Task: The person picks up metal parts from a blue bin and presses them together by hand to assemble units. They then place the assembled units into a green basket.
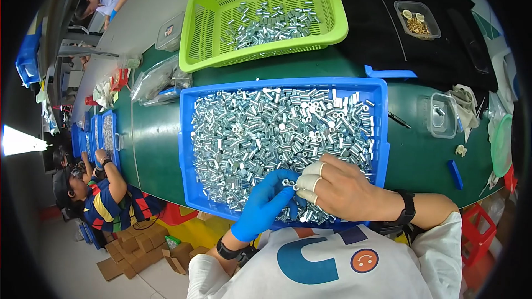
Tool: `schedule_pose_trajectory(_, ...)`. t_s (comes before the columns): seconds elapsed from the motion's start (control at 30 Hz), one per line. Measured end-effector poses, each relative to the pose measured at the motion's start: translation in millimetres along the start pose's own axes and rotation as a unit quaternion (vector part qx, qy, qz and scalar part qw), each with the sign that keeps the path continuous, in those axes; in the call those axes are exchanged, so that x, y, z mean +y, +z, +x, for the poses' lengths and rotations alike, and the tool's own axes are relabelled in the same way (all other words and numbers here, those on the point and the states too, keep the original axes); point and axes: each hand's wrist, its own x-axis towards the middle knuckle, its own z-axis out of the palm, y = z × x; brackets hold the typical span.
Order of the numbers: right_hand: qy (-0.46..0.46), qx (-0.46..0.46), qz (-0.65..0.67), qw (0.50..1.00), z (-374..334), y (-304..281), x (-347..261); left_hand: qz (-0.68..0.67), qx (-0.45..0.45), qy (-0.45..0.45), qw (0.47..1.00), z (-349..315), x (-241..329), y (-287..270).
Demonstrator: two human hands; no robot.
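Holding, head view: small metal hex sleeves [292,183], about three, at the fingertips of both hands, over the near side of the blue tray. Orientation: open ends facing up toward the camera, so each long axis stands roughly upright; the pieces sit side by side in a short row running left to right.

Left hand [265,205]: blue glove, thumb and fingers closed on the sleeves. Right hand [349,191]: white finger cots [313,169] on several fingertips, fingers curled together and meeting the row from the right; its thumb is hidden, so I cannot tell whether it grips.

Containers. Blue tray [282,82]: filled with loose sleeves [277,127], axes lying in all directions, some on end. Green basket [335,22], slotted, beyond the tray: a smaller heap of similar silvery pieces on its floor. Clear box [434,25], on black cloth [360,0] at upper right: gold-coloured pieces [417,26] and two pale round items. Clear tub [441,130], right of the tray: contents too small to tell. Far-left blue trays [115,130]: small metallic pieces, beside a co-worker [108,207] in a multicoloured shirt.
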Motion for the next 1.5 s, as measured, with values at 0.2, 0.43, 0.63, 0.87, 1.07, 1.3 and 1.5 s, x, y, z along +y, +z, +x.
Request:
schedule_pose_trajectory(0.2,0.002,-0.012,0.03,0.999,12,-22,2,-0.175,0.058,-0.007,0.983,6,5,19)
schedule_pose_trajectory(0.43,-0.023,-0.2,-0.146,0.969,20,-54,31,0.245,0.058,0.106,0.962,23,29,11)
schedule_pose_trajectory(0.63,0.024,-0.194,-0.207,0.959,13,-40,13,0.607,0.021,0.29,0.74,39,6,15)
schedule_pose_trajectory(0.87,0.035,-0.18,-0.221,0.958,12,-36,9,0.695,0.009,0.302,0.652,33,-2,13)
schedule_pose_trajectory(1.07,0.032,-0.219,-0.231,0.948,25,-37,5,0.641,0.012,0.354,0.681,31,-10,8)
schedule_pose_trajectory(1.3,0.0,-0.237,-0.183,0.954,35,-37,12,0.324,0.071,0.124,0.935,5,1,9)
schedule_pose_trajectory(1.5,-0.011,-0.296,-0.151,0.943,43,-44,17,0.178,0.057,0.03,0.982,-3,2,5)
